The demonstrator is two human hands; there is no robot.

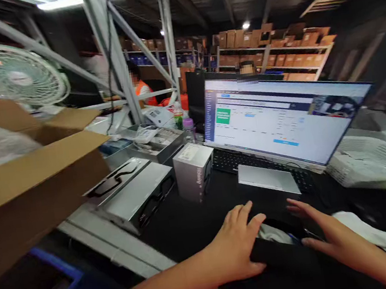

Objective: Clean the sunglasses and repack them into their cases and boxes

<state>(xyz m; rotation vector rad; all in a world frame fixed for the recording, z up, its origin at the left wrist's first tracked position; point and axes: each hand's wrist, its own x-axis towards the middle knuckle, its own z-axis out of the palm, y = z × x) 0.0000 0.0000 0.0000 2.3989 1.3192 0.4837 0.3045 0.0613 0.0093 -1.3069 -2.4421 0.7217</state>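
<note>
My left hand (239, 240) hovers over or rests on the black desktop, fingers spread and holding nothing. Opposite it, my right hand (327, 228) is open too, thumb apart from the fingers. Between the two lies a crumpled greyish-white item (276, 233), with dark and blue bits beside it; its kind is not clear. A white cloth-like piece (371, 232) lies near my right wrist. Beyond my hands, a flat white box (266, 178) leans on the black keyboard (223, 159). An upright silver-grey box (192, 170) stands left of the keyboard.
Two long boxes with eyewear pictures (137, 190) lie at the left edge. A monitor (275, 119) stands behind the keyboard. A large open cardboard box (34, 184), a fan (18, 75) and a purple-capped bottle (188, 128) are leftward. White baskets (376, 158) are right. People sit beyond.
</note>
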